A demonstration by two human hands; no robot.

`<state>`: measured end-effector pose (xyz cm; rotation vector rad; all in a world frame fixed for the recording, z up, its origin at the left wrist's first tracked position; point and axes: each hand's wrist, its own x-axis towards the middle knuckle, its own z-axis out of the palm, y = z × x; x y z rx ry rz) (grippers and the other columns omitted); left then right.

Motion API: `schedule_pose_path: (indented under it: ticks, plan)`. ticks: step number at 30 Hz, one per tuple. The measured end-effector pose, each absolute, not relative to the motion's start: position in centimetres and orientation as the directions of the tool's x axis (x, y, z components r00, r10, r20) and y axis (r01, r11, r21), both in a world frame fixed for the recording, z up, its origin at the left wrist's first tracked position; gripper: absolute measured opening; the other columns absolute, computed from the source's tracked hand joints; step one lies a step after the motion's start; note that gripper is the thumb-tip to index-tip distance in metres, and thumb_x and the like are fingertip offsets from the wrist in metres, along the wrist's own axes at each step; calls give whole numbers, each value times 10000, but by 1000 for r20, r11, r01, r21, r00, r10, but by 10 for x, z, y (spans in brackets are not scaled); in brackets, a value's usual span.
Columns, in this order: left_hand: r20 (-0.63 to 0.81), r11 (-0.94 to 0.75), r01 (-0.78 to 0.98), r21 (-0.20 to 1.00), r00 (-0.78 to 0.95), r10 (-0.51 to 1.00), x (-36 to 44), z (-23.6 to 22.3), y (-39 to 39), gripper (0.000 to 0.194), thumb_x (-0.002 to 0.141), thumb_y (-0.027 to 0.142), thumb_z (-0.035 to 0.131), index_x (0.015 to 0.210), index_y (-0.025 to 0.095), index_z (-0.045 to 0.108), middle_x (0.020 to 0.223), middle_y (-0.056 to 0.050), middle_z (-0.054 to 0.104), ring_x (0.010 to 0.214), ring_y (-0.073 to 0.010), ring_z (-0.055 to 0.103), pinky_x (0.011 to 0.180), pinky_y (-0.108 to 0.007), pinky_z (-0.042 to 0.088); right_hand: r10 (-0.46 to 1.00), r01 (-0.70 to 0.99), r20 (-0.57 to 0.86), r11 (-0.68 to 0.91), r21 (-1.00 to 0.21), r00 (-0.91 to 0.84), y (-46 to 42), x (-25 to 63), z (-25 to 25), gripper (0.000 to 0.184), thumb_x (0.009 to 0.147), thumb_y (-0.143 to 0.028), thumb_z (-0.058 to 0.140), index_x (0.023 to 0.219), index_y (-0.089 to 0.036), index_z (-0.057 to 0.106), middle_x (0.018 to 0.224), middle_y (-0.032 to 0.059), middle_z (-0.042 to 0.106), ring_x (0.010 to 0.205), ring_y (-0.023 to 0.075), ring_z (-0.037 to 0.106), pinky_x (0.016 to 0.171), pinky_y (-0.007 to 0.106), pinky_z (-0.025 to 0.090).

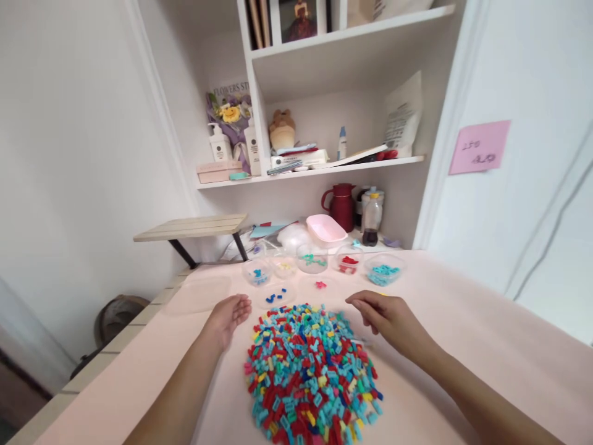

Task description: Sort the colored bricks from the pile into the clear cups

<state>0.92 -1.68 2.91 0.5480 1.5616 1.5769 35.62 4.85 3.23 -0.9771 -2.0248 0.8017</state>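
Note:
A wide heap of small plastic building bricks (315, 371), in red, light blue, yellow, green and dark blue, covers the middle of the pink tabletop. At the heap's upper left, my left hand (230, 318) rests with its fingers loosely curled and apart from the bricks, nothing visible in it. Beyond the heap's upper right edge, my right hand (388, 318) has thumb and fingers drawn together; whatever they hold, if anything, is hidden. A bit of yellow shows just behind that hand. Nearest my left hand is a shallow clear lid with dark blue bricks (273, 298).
Clear tubs hold sorted pieces: blue (257, 272), pale yellow (285, 267), green (312, 259), red (348, 264) and light blue (384, 273). Pink pieces (320, 285) lie before them. Behind stand a pink basin (326, 230), red jug (341, 207), bottle (372, 216) and wooden stand (192, 227).

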Motion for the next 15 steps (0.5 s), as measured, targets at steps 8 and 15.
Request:
schedule_pose_path:
  ticks: [8, 15]
  plan:
    - [-117, -166, -281, 945, -767, 631, 22, 16, -24, 90, 749, 214, 601, 815, 154, 619, 567, 40, 611, 531, -49, 557, 568, -160, 466, 808, 524, 270, 556, -646, -524, 55, 372, 43, 246, 894, -282, 473, 893, -209, 708, 726, 20, 673, 620, 148, 595, 593, 245, 433]
    - [54, -55, 22, 998, -730, 681, 39, 13, -18, 267, 725, 388, 614, 870, 165, 643, 498, 63, 555, 489, -72, 455, 491, -196, 368, 808, 616, 266, 577, -536, -526, 61, 367, 25, 325, 876, -156, 470, 1112, -257, 669, 1044, 63, 648, 857, 181, 623, 779, 308, 473]
